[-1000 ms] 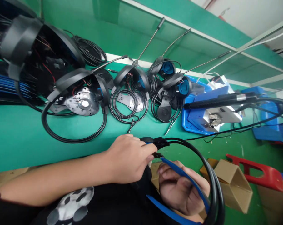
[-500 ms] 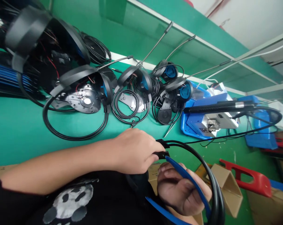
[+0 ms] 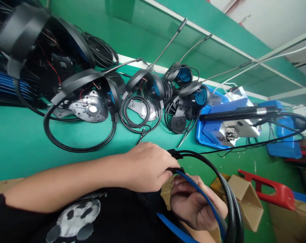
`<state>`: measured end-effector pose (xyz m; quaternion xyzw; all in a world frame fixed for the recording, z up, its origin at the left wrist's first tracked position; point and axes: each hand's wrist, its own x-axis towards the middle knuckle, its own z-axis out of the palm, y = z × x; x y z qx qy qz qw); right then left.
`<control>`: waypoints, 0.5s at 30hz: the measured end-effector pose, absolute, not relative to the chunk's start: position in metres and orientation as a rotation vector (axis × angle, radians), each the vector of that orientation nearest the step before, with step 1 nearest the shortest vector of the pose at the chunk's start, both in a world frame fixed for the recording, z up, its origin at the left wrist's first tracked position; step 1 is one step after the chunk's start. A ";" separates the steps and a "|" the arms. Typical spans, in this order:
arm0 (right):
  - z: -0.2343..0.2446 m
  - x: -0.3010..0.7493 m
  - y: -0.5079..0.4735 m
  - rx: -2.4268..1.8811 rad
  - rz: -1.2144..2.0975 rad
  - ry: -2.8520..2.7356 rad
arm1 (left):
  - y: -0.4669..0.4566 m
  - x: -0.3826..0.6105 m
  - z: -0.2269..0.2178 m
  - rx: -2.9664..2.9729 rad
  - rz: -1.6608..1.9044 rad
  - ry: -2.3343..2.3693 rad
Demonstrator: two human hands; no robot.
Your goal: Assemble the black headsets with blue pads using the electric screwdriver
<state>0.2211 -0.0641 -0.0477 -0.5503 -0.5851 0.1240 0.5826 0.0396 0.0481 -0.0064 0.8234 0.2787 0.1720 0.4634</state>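
My left hand [image 3: 149, 167] comes in across the bench edge and is shut on a small black connector piece [image 3: 175, 170] at the end of a headset's headband. My right hand [image 3: 193, 207] sits just below it, its fingers curled around the blue-lined headband [image 3: 202, 192]. A thick black cable loop [image 3: 230, 195] of the same headset curves past the right hand. Further up on the green bench [image 3: 21, 148] lie several partly assembled black headsets with loose wires, the nearest [image 3: 88, 108] beyond my left hand, out of reach of neither finger contact.
A blue tray [image 3: 208, 130] holds a white bench tool with a black handle [image 3: 234, 116]. A bundle of blue-and-black cables [image 3: 8, 86] lies at far left. Cardboard pieces [image 3: 245, 202] and a red plastic frame [image 3: 269, 189] stand on the floor at right.
My left hand has slid right along the headset, closer to my right hand. The view has shifted slightly, and the right hand has barely moved.
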 end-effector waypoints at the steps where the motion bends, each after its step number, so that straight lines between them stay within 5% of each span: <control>1: -0.046 0.220 -0.064 -1.286 0.315 -1.364 | 0.048 0.040 -0.005 2.032 0.398 0.688; 15: -0.043 0.206 -0.050 -1.169 0.306 -1.355 | 0.036 0.034 -0.020 2.035 0.590 0.706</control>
